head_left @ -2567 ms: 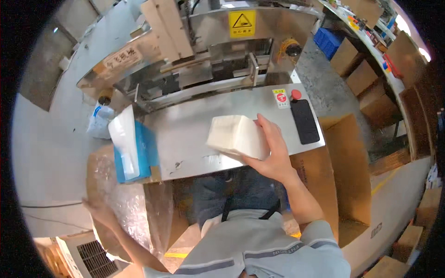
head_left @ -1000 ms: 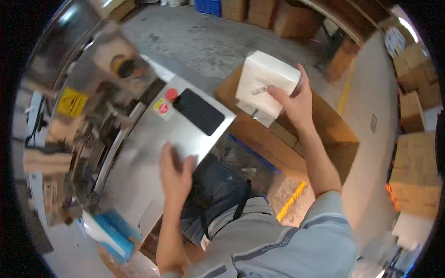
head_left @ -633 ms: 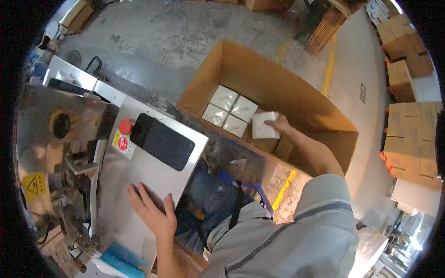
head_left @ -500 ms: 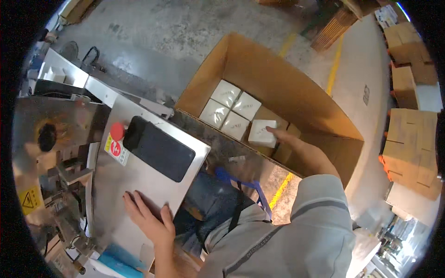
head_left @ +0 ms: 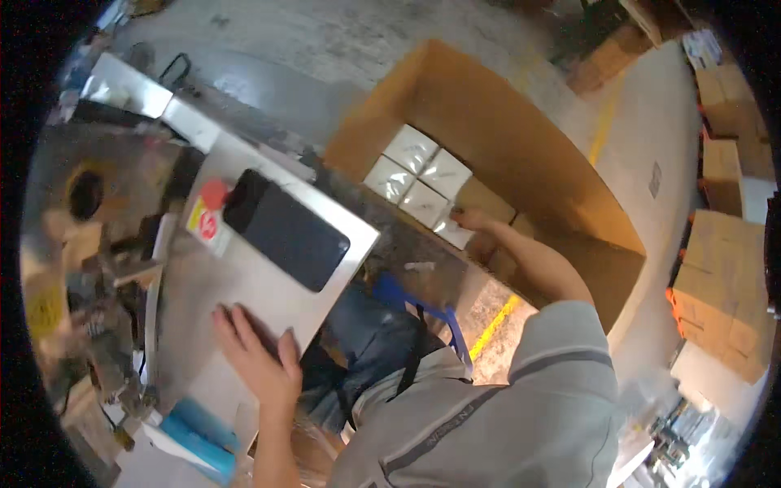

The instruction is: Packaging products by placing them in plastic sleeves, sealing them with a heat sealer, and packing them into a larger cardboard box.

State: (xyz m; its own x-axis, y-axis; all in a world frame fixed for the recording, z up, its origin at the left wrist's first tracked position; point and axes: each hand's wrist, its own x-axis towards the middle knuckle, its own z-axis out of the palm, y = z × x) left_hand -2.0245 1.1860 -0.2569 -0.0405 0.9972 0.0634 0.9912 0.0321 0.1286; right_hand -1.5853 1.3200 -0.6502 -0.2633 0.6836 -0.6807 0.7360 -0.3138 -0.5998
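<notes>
White packet (head_left: 452, 233) apparently against right hand (head_left: 475, 220), arm (head_left: 543, 259) outstretched.

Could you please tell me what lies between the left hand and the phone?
The head view shows just metal tabletop between the left hand and the phone.

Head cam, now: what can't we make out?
All in the head view:
Whether the right hand still touches the partly covered white pack: its own fingers block it.
Anything beneath the four grouped packs: hidden by them.
Left palm: hidden by the left hand's back.
Machine details: blurred.
</notes>
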